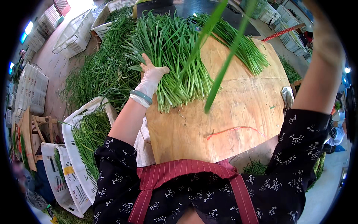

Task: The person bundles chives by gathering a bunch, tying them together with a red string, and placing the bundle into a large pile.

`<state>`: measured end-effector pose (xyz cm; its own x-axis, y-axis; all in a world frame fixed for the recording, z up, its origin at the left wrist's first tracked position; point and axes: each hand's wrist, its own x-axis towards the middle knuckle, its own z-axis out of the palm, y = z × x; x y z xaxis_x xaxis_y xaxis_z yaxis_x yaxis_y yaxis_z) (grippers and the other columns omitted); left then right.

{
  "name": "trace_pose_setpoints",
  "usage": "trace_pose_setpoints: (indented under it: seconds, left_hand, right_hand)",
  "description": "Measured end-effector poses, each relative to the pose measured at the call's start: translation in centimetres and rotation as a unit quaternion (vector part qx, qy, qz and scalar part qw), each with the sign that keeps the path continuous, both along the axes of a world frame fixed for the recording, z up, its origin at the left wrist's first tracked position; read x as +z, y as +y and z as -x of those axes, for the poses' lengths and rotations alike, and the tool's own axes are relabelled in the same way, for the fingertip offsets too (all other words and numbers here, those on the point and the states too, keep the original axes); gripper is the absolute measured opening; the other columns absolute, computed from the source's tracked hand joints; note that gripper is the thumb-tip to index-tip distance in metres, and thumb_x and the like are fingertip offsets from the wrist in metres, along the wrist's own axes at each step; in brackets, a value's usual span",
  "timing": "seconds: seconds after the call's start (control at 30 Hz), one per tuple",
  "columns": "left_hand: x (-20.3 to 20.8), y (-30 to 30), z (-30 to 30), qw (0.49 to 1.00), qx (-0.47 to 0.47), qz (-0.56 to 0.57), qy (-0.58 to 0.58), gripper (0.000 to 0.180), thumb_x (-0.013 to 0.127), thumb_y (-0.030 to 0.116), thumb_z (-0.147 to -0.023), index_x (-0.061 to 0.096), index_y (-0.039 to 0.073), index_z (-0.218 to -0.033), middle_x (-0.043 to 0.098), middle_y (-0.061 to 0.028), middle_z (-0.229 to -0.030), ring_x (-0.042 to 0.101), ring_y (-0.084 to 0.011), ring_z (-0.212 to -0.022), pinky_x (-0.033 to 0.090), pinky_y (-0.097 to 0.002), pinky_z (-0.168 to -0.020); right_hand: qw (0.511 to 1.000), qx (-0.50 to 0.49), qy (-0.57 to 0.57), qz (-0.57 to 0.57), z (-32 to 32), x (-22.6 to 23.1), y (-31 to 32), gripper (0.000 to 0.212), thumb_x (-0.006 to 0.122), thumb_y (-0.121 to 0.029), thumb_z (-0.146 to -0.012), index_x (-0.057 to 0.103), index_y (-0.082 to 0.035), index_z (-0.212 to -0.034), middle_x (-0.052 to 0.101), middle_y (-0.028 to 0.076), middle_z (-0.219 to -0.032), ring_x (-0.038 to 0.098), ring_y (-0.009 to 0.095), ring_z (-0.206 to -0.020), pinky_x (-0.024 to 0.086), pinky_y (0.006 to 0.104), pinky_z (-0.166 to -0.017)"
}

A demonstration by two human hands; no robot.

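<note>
A thick pile of garlic chives (175,56) lies on the wooden board, pale stem ends toward me and leaves away. My left hand (152,74), in a thin whitish glove with a green bangle at the wrist, rests against the pile's left side. Its fingers are spread, with the thumb over the stems. My right hand (328,39) is raised high at the upper right, smeared by motion and partly cut off; its fingers cannot be made out. Two long green leaves (223,80) hang blurred, close before the camera. What holds them is out of sight.
A smaller chive bundle (242,48) lies at the board's far right. A pink-red tie (236,128) is on the wooden board (179,140). Loose chives (104,67) are heaped at left, by white crates (76,33). A chive-filled crate (69,136) stands nearer. A whitish cloth (287,97) is at the right edge.
</note>
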<state>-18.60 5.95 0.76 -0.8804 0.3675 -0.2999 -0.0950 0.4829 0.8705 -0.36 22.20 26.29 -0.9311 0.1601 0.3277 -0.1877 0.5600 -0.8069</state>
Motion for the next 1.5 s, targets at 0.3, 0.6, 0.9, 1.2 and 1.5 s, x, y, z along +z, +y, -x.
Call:
trace_pose_setpoints:
  seconds: [0.3,0.6,0.9,1.2,1.5]
  left_hand:
    - [-1.4,-0.2,0.0,0.998,0.005,-0.067,0.016,0.121,0.074,0.015,-0.066,-0.022,0.017,-0.139,-0.008,-0.0252,-0.146,0.003,-0.0324,-0.137,0.015,-0.0331,-0.109]
    - [-1.4,-0.6,0.0,0.998,0.010,-0.052,0.031,0.119,0.073,0.021,-0.067,-0.021,0.014,-0.139,-0.007,-0.0271,-0.145,0.002,-0.0351,-0.137,0.011,-0.0354,-0.110]
    - [-0.4,-1.1,0.7,0.955,0.089,-0.257,-0.120,0.120,0.076,0.029,-0.067,-0.017,0.013,-0.140,0.004,-0.0214,-0.146,0.013,-0.0306,-0.134,0.018,-0.0384,-0.108]
    - [0.6,-4.0,0.8,0.914,0.122,-0.339,-0.185,0.110,0.070,0.014,-0.075,-0.018,0.021,-0.141,0.031,-0.0167,-0.134,0.047,-0.0317,-0.107,0.039,-0.0480,-0.092]
    - [-1.8,-7.0,2.3,0.870,0.101,-0.357,-0.326,0.071,0.064,0.042,-0.080,0.031,0.000,-0.129,0.050,-0.0157,-0.118,0.049,-0.0277,-0.107,0.035,-0.0408,-0.095]
  right_hand:
    - [0.995,0.030,0.090,0.033,8.8,4.8,-1.9,0.028,0.045,-0.023,-0.090,0.061,-0.005,-0.076,0.058,-0.001,-0.062,0.048,0.007,-0.052,0.038,0.0211,-0.050]
    - [0.984,0.029,-0.091,0.149,9.2,-7.3,-1.9,0.033,0.041,-0.027,-0.093,0.062,-0.006,-0.077,0.057,-0.003,-0.062,0.048,0.006,-0.054,0.038,0.0196,-0.053]
    - [0.877,0.004,-0.448,0.171,-0.3,-16.9,-1.7,0.043,0.049,-0.042,-0.089,0.065,-0.002,-0.092,0.056,0.003,-0.055,0.044,0.007,-0.044,0.035,0.0222,-0.043]
    - [0.936,-0.039,-0.346,0.048,2.3,-17.5,6.3,0.064,0.050,-0.058,-0.083,0.059,0.001,-0.106,0.060,0.012,-0.082,0.056,0.016,-0.073,0.045,0.0294,-0.066]
    - [0.852,-0.170,-0.414,0.272,9.4,-22.5,8.5,0.111,0.046,-0.082,-0.064,0.025,-0.001,-0.137,0.030,0.023,-0.139,0.036,0.033,-0.126,0.027,0.0498,-0.102]
